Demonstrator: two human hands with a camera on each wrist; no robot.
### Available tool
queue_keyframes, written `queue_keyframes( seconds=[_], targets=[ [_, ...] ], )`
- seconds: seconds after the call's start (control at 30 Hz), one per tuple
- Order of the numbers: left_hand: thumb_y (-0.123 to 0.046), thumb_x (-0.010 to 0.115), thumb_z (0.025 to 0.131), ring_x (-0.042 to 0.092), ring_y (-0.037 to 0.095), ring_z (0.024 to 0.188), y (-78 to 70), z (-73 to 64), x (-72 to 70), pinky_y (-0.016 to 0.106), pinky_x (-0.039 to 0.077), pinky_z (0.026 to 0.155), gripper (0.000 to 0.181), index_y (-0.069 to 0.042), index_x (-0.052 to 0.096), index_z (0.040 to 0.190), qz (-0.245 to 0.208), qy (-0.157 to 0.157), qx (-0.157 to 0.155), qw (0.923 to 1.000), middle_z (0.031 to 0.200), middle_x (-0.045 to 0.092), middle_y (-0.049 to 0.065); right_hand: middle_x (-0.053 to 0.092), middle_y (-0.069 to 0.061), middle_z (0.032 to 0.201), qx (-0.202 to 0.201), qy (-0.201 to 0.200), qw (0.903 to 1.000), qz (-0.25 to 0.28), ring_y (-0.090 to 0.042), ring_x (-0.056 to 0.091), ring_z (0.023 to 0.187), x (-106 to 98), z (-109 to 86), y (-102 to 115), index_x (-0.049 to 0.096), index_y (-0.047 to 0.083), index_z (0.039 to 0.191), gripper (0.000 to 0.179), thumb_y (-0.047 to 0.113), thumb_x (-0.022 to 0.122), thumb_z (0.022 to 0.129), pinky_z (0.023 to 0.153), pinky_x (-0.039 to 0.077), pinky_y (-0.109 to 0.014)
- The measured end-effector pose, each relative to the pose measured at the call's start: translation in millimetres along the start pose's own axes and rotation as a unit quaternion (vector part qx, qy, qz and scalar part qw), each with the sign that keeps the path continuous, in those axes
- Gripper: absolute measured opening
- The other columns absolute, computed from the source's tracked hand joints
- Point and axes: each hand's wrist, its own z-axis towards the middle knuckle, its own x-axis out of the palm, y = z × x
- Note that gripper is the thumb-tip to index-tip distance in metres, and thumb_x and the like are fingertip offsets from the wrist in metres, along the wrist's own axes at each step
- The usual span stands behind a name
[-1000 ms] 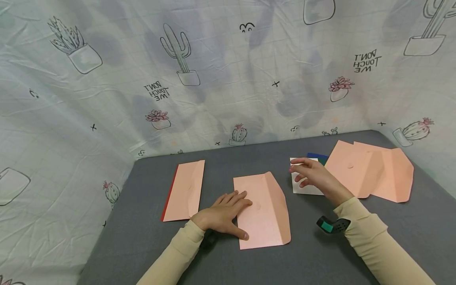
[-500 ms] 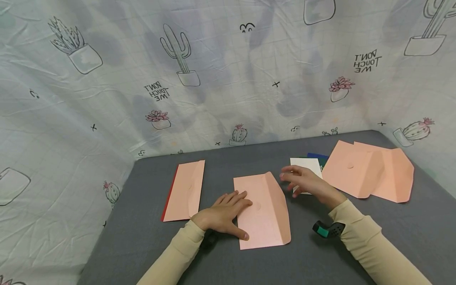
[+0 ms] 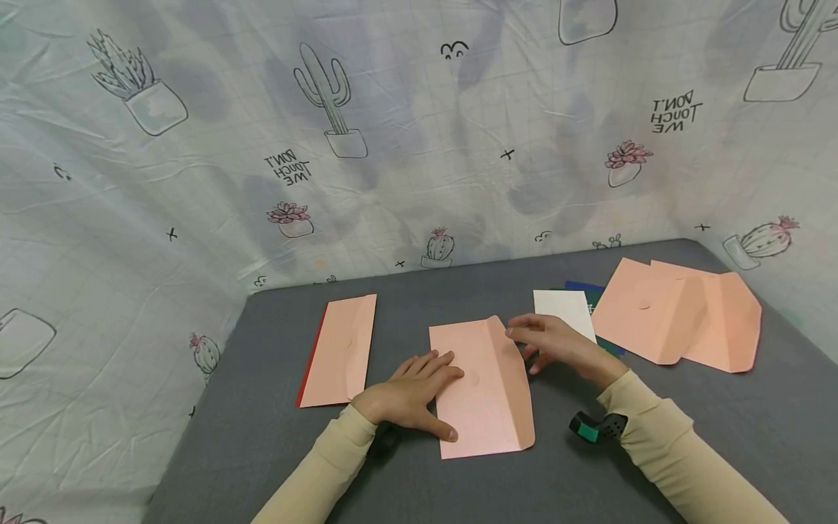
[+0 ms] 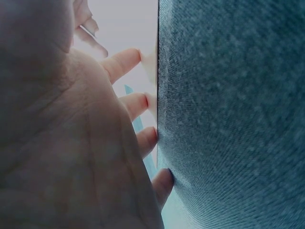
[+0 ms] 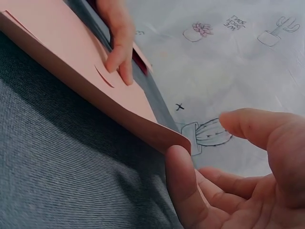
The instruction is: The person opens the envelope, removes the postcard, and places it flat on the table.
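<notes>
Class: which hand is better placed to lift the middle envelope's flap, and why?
Probably the right hand: it is at the far corner of the flap. The left hand rests on the opposite side of the envelope, better for steadying it.

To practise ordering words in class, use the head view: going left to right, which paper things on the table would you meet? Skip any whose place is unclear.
Red-edged pink envelope, middle pink envelope, white card, two overlapping pink envelopes.
</notes>
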Motion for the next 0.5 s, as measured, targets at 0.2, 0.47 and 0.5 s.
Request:
queue_keyframes(
  seconds=[0.2, 0.47, 0.5],
  targets=[
    [-0.06, 0.077, 0.08, 0.004, 0.024, 0.161, -0.2, -0.1, 0.3, 0.053, 0.006, 0.128, 0.092, -0.029, 0.034, 0.155, 0.0, -0.001, 0.001, 1.0, 0.173, 0.01, -0.002, 0.059, -0.028, 0.134, -0.003, 0.009, 1.0, 0.001, -0.02, 0.069, 0.091, 3.0, 2.0, -2.8, 0.043, -0.004, 0.149, 0.061, 0.033, 0.057, 0.103, 0.07, 0.062, -0.036],
    [-0.06, 0.077, 0.08, 0.004, 0.025, 0.161, -0.4, -0.6, 0.0, 0.054, 0.006, 0.128, 0.092, -0.028, 0.035, 0.155, -0.002, -0.002, 0.004, 1.0, 0.172, 0.01, -0.002, 0.064, -0.025, 0.125, -0.004, 0.017, 0.9997, 0.014, -0.02, 0.068, 0.091, 5.1, 4.2, -5.3, 0.043, -0.006, 0.148, 0.056, 0.024, 0.056, 0.103, 0.07, 0.062, -0.038],
    [-0.06, 0.077, 0.08, 0.004, 0.025, 0.161, -0.4, -0.6, -0.1, 0.054, 0.006, 0.128, 0.092, -0.028, 0.035, 0.155, -0.002, -0.002, 0.004, 1.0, 0.172, 0.01, -0.002, 0.064, -0.025, 0.124, -0.004, 0.019, 0.9997, 0.015, -0.02, 0.068, 0.091, 5.4, 4.6, -5.7, 0.043, -0.006, 0.148, 0.056, 0.024, 0.056, 0.103, 0.07, 0.062, -0.038]
  ],
)
